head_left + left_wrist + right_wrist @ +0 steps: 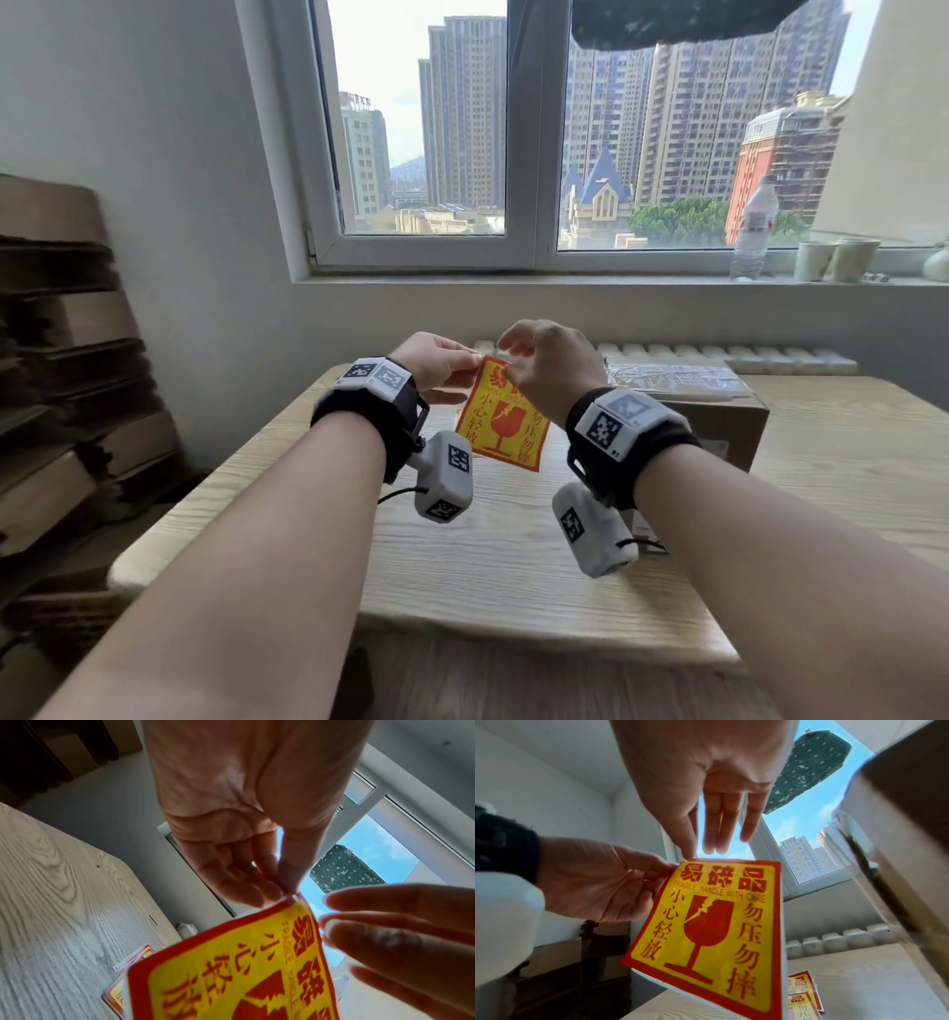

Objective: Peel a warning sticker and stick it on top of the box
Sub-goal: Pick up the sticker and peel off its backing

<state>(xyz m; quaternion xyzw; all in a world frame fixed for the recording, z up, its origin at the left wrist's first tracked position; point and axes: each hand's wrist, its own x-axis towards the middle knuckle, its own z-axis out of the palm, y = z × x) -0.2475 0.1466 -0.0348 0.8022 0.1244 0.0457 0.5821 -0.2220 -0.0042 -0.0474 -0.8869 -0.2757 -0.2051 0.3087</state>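
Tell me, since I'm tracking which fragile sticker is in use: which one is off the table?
The warning sticker held up in the air, its top corner pinched by the left hand; the spare stickers lie flat on the table.

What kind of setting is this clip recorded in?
Probably a spare room in a high-rise flat used for packing: flattened cartons stacked by the wall, a taped cardboard box on a wooden table, tower blocks outside the window.

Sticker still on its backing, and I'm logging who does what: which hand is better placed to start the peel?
Probably the right hand: its fingertip sits at the warning sticker top corner, free to pick, while the left hand pinches that corner steady.
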